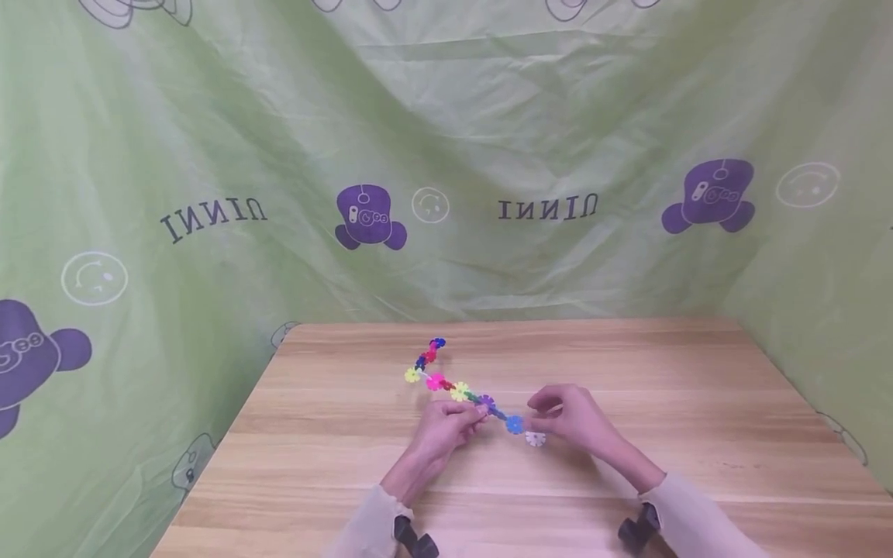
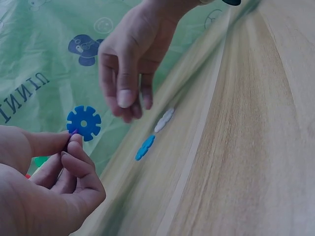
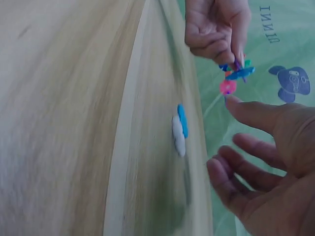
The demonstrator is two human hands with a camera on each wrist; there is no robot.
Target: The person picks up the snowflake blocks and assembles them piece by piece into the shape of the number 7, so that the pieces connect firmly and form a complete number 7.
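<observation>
A chain of notched, flower-shaped plastic discs [image 1: 459, 391] in several colours runs away from my left hand [image 1: 446, 428] toward the back of the table. The thumb and fingers of that hand pinch a purple disc [image 1: 486, 402] near the chain's close end. Past the fingertips a blue disc [image 2: 84, 123] is joined on, its face toward the left wrist view. My right hand [image 1: 574, 418] holds nothing, its fingers loosely bent and parted from the thumb. Below it on the table lie a light blue disc [image 2: 145, 147] and a white disc [image 2: 164, 120], close together.
The wooden table [image 1: 314, 465] has a green cloth [image 1: 446, 271] with purple printed figures hanging behind it and at both sides. Black straps with mounts [image 1: 638, 528] are on both wrists, over light sleeves [image 1: 698, 515].
</observation>
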